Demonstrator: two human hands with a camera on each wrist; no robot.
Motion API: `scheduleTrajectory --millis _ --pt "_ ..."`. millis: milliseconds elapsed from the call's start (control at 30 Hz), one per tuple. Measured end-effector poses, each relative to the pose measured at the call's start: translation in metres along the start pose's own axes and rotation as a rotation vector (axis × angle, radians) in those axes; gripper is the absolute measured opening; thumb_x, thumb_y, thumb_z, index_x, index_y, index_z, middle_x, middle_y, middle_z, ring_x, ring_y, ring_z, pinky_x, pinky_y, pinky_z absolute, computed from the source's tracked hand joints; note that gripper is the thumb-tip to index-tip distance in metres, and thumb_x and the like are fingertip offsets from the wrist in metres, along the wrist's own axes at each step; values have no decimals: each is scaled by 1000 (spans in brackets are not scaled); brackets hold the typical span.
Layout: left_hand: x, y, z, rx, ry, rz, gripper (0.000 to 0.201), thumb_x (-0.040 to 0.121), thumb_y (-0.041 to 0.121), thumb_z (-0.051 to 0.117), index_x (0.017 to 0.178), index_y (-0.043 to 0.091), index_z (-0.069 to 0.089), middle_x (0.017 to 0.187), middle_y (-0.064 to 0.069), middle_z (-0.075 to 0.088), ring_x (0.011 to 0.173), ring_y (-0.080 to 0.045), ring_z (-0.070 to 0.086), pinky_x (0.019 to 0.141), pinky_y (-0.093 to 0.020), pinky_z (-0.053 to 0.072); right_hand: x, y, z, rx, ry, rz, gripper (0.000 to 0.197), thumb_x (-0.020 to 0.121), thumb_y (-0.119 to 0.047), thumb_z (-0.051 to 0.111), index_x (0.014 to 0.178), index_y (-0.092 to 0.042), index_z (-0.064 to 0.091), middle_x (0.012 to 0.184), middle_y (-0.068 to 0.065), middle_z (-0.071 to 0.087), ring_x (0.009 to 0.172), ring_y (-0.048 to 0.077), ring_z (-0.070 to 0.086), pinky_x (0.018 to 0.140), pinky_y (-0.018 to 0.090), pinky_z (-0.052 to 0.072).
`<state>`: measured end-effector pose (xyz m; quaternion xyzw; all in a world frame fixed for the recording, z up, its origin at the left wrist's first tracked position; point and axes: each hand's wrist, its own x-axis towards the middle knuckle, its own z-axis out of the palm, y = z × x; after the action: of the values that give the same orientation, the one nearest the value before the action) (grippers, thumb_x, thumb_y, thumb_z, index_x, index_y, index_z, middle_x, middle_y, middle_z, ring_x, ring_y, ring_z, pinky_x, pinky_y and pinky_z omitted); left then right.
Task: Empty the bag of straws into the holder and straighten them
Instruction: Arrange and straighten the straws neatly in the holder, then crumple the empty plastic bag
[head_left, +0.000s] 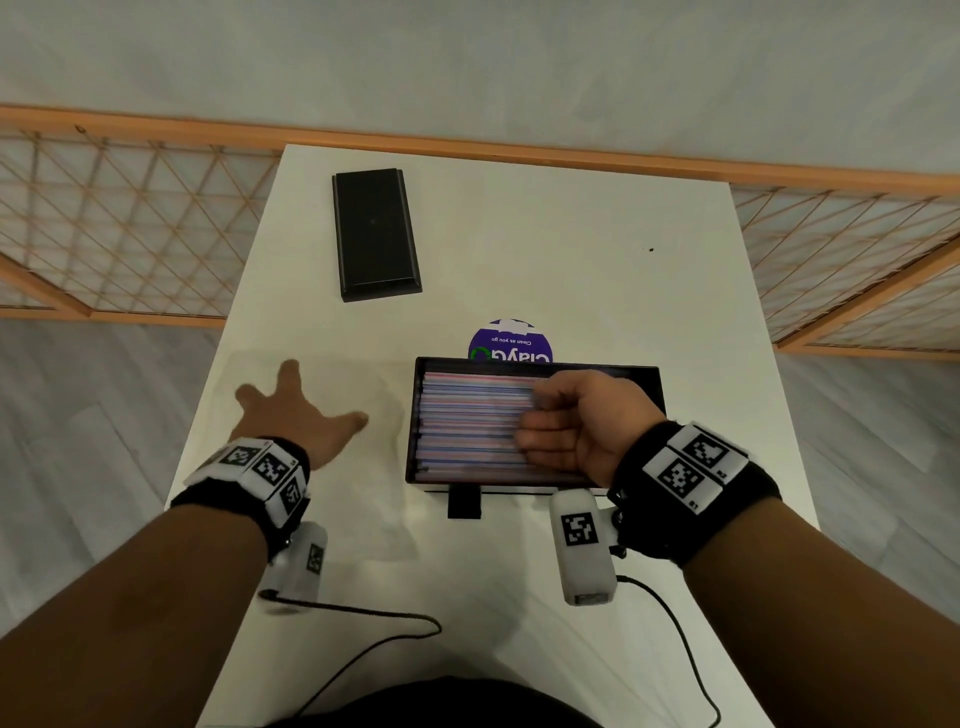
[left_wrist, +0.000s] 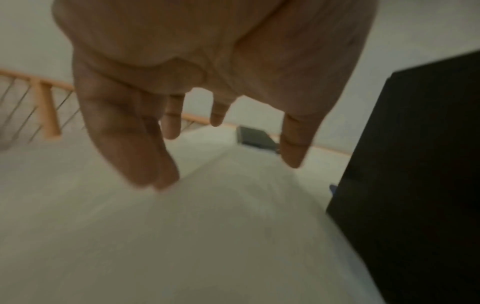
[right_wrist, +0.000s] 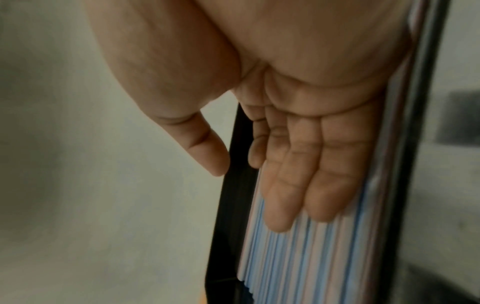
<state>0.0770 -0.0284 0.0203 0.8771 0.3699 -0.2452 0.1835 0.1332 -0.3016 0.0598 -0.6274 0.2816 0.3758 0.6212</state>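
The black holder (head_left: 413, 415) stands near the middle of the white table, and pink, blue and white straws (head_left: 467, 415) lie in it side by side, running left to right. My right hand (head_left: 571, 426) rests on their right half; the right wrist view shows its fingers (right_wrist: 298, 174) laid flat on the straws (right_wrist: 298, 257) inside the holder's wall (right_wrist: 228, 205). An empty clear plastic bag (head_left: 374, 519) lies flat to the holder's left. Over its far part my left hand (head_left: 296, 415) is spread, fingers (left_wrist: 135, 144) straight, beside the holder (left_wrist: 415, 164).
A flat black box (head_left: 375, 234) lies at the table's far left. A purple round sticker (head_left: 511, 340) shows behind the holder. Wrist-camera cables (head_left: 363, 623) trail along the front edge. A wooden lattice rail (head_left: 104, 218) surrounds the table (head_left: 571, 234).
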Motion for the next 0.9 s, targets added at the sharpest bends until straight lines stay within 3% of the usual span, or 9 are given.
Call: scheduleTrajectory --millis 67,167,233,300,400,533,633,767,900 --pt "1 -10 18 18 -106 -7 123 72 70 75 160 37 -4 165 -22 2 136 -50 42 102 -52 48 0 -3 -2 79 21 -22 8 89 -16 61 88 -9 59 73 15 69 60 30 70 68 41 60" --pt "1 -20 36 21 -212 0 134 67 62 85 159 40 -9 162 -23 8 136 -46 44 104 -47 47 0 -3 -2 148 29 -14 5 90 -17 59 90 -12 59 74 15 70 60 29 70 68 40 60" --pt "1 -26 43 24 -234 33 134 69 48 90 159 39 -8 159 -24 22 132 -42 48 104 -44 47 0 -1 1 155 24 -4 3 90 -17 58 89 -14 58 74 14 70 60 28 71 68 40 59" --pt "3 -29 49 -1 -219 88 131 70 36 91 160 38 -4 146 -22 46 125 -39 55 101 -42 51 0 1 4 158 20 -2 3 91 -17 57 90 -14 58 75 13 69 60 27 71 68 39 59" --pt "5 -31 53 -98 -188 135 116 75 23 88 160 37 11 122 -16 64 109 -34 63 88 -34 51 0 2 7 154 15 -2 5 92 -17 58 93 -13 59 78 14 70 62 28 71 66 39 60" --pt "5 -29 53 -203 -115 157 78 82 14 78 148 28 40 97 -7 68 88 -24 61 77 -28 44 -3 0 7 164 0 -10 5 92 -18 58 91 -13 59 76 14 70 62 28 71 70 41 59" --pt "3 -19 38 -328 -15 107 59 87 16 72 141 21 48 89 0 63 82 -22 58 73 -27 43 -12 -6 5 160 -8 -55 7 91 -18 61 86 -13 59 68 11 68 54 26 67 64 38 58" --pt "-2 14 -14 -411 270 143 25 90 18 65 114 15 70 106 -5 69 108 -34 63 90 -34 47 -31 -26 4 140 43 -243 7 89 -10 61 83 -8 61 59 9 60 42 22 55 47 31 53" --pt "-16 54 -71 -611 494 284 14 90 22 64 97 18 76 95 2 71 95 -22 67 86 -34 52 -57 -55 4 60 149 -530 8 85 3 60 86 -4 59 72 15 61 47 26 56 51 37 54"
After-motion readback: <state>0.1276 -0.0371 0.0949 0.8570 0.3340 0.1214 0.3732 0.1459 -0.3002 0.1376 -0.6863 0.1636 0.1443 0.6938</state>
